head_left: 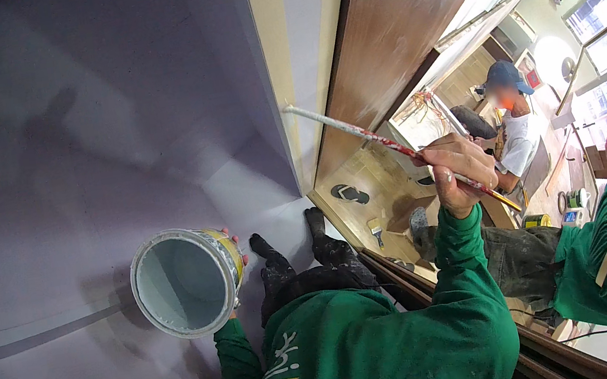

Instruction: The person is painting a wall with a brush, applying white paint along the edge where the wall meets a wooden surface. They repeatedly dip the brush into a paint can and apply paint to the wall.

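My left hand (pixel 241 254) shows only as fingertips along the side of a paint can (pixel 225 252), supporting it at my left. The can is tilted, its open mouth showing pale grey-white paint inside. In my right hand (pixel 459 170) I grip a long thin paintbrush (pixel 370 135), its handle smeared with white and red. Its white tip reaches the edge where the lavender wall (pixel 169 76) meets a cream strip (pixel 270 30). The tip appears to be at that edge; contact is hard to confirm.
A glossy brown panel (pixel 394 35) stands right of the strip. Beyond are a flip-flop (pixel 350 194) and a flat brush (pixel 375 230) on the floor. A person in a blue cap (pixel 516 114) crouches at right; another in green (pixel 605 262) holds flat blades. Small cans (pixel 536 221) stand between.
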`<state>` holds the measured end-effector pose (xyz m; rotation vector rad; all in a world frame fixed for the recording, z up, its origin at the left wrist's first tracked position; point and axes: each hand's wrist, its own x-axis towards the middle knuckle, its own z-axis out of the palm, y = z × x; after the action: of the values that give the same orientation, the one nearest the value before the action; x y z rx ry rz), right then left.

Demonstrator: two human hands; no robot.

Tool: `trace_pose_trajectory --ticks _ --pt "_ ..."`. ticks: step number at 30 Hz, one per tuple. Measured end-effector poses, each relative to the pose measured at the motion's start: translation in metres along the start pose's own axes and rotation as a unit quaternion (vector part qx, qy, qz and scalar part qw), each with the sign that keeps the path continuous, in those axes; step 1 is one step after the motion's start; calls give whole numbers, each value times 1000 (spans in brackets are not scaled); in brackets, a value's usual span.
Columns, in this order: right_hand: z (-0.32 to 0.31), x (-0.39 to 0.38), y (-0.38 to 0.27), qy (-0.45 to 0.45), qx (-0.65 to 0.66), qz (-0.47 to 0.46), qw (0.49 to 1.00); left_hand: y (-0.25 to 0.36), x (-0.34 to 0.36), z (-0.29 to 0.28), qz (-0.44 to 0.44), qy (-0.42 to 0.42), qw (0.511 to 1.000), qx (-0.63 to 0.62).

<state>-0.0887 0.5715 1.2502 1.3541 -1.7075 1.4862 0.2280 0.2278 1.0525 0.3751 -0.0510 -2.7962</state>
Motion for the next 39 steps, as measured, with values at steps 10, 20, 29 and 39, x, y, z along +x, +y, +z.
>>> trace_pose_trajectory --ticks 10,20,29,39 --pt "3 5 -4 -46 -24 -6 999 -6 3 13 -4 -8 1000 -22" --pt "4 16 -9 -6 -24 -37 999 7 1 -13 -12 -64 998 -6" --pt "-2 11 -11 8 -14 -47 999 7 1 -15 -7 -38 999 -23" --pt "3 21 -17 -33 -53 -51 997 3 0 -1 -8 13 1000 -22"
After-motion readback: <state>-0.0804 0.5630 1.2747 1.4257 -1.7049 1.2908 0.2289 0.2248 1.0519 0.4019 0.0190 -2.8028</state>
